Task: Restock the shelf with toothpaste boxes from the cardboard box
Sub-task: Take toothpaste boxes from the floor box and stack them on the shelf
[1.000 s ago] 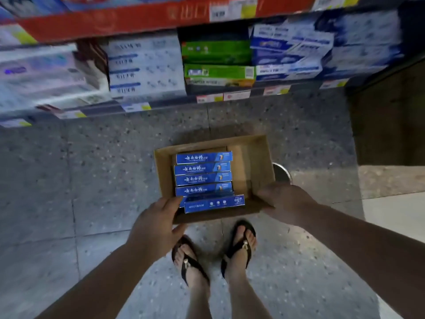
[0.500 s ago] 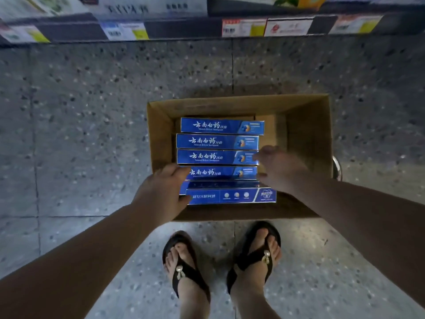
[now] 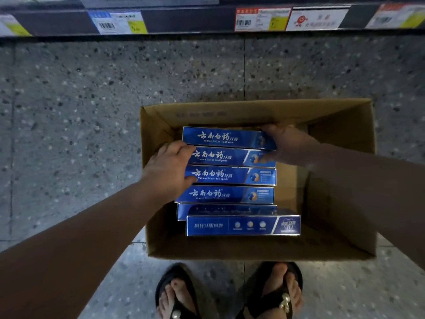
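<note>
Gripping toothpaste boxes point(image 3: 220, 155) from nine and three o'clock, left hand point(image 3: 169, 173) and right hand point(image 3: 288, 143) could spill them if pressure slackens.

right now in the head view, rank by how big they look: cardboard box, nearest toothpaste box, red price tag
1. cardboard box
2. nearest toothpaste box
3. red price tag, farther from the camera, so true size unsure

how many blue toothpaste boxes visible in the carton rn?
6, in a row inside the cardboard box: first box farthest, second box, third box, fourth box, fifth box, sixth box nearest. More may be hidden underneath.
</note>
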A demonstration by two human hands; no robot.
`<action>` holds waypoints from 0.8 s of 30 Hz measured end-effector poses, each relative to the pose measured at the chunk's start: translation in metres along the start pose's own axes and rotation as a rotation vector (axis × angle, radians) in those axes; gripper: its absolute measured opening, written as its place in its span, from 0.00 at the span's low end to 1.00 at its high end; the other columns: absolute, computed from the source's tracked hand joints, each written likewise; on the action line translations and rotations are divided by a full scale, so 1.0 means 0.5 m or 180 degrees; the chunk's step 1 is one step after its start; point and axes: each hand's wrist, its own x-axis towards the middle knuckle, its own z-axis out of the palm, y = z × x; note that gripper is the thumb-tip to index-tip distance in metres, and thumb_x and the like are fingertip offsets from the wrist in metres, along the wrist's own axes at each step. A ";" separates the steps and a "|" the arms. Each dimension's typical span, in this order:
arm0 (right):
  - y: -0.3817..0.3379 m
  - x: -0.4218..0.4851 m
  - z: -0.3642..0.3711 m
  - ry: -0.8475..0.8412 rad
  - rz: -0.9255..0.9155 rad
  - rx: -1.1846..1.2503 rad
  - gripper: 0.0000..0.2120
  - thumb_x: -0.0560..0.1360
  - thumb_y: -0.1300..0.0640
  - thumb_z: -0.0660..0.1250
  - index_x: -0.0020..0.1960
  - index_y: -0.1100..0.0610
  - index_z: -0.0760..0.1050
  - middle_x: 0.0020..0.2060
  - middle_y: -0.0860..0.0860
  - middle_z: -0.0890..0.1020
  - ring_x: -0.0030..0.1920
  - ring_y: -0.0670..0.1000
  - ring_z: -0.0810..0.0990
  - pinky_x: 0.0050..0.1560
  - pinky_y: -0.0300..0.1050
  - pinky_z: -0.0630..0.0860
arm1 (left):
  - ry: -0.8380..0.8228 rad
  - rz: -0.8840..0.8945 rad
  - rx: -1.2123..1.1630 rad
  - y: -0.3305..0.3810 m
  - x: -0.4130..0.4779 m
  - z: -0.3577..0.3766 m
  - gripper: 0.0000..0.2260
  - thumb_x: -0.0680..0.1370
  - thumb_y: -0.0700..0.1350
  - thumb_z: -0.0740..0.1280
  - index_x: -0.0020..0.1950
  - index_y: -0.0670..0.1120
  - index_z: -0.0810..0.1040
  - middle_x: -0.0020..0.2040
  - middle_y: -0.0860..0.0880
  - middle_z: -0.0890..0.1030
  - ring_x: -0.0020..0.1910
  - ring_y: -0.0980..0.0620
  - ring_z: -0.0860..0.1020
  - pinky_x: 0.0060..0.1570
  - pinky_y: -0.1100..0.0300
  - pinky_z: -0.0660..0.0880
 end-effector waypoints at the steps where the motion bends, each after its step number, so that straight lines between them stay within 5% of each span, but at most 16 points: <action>1: 0.001 -0.001 0.000 0.0047 0.0021 0.0118 0.35 0.68 0.51 0.73 0.70 0.53 0.62 0.65 0.54 0.73 0.63 0.56 0.72 0.57 0.45 0.69 | 0.0014 -0.0028 -0.0040 0.001 0.006 -0.001 0.31 0.73 0.51 0.68 0.72 0.50 0.59 0.72 0.49 0.62 0.70 0.48 0.61 0.67 0.51 0.63; 7: 0.035 -0.080 -0.020 0.0589 0.0081 0.0426 0.22 0.72 0.55 0.69 0.64 0.51 0.68 0.59 0.51 0.76 0.57 0.51 0.75 0.50 0.44 0.71 | 0.0143 -0.0285 -0.0192 0.011 0.025 -0.008 0.25 0.71 0.49 0.70 0.66 0.48 0.66 0.66 0.47 0.66 0.65 0.46 0.66 0.63 0.50 0.69; 9: 0.056 -0.130 -0.032 0.0705 0.0165 0.0650 0.24 0.71 0.55 0.70 0.66 0.53 0.68 0.59 0.51 0.76 0.54 0.48 0.73 0.51 0.42 0.69 | 0.0014 -0.0165 -0.0068 0.016 0.038 -0.005 0.28 0.71 0.49 0.71 0.67 0.48 0.64 0.69 0.46 0.63 0.67 0.45 0.63 0.65 0.49 0.66; 13: 0.085 -0.210 -0.038 0.0985 0.0442 0.0672 0.26 0.70 0.58 0.71 0.67 0.58 0.69 0.60 0.59 0.77 0.57 0.58 0.76 0.50 0.42 0.66 | -0.0481 -0.0059 0.0288 0.018 0.075 0.008 0.39 0.70 0.52 0.71 0.74 0.48 0.53 0.76 0.46 0.54 0.75 0.45 0.53 0.73 0.48 0.55; 17: 0.092 -0.231 -0.026 0.1009 0.0557 0.0763 0.27 0.71 0.58 0.71 0.67 0.57 0.68 0.60 0.58 0.77 0.57 0.58 0.76 0.49 0.42 0.67 | -0.0659 -0.0049 0.0583 0.008 0.097 0.010 0.39 0.68 0.56 0.72 0.72 0.48 0.58 0.77 0.46 0.53 0.76 0.43 0.46 0.73 0.46 0.50; 20: 0.085 -0.232 -0.022 0.1067 0.0629 0.0845 0.27 0.70 0.58 0.71 0.67 0.56 0.68 0.60 0.58 0.77 0.57 0.58 0.76 0.49 0.42 0.67 | -0.0548 -0.0010 0.0692 0.007 0.089 0.010 0.34 0.68 0.56 0.71 0.69 0.47 0.61 0.72 0.44 0.62 0.73 0.43 0.57 0.71 0.46 0.56; 24: 0.065 -0.240 -0.036 0.1077 0.0595 0.0914 0.27 0.71 0.58 0.70 0.68 0.56 0.67 0.61 0.57 0.76 0.57 0.55 0.75 0.50 0.42 0.67 | 0.0048 0.0093 0.0435 0.014 0.059 -0.001 0.22 0.72 0.49 0.68 0.63 0.47 0.66 0.63 0.46 0.72 0.62 0.45 0.70 0.56 0.53 0.70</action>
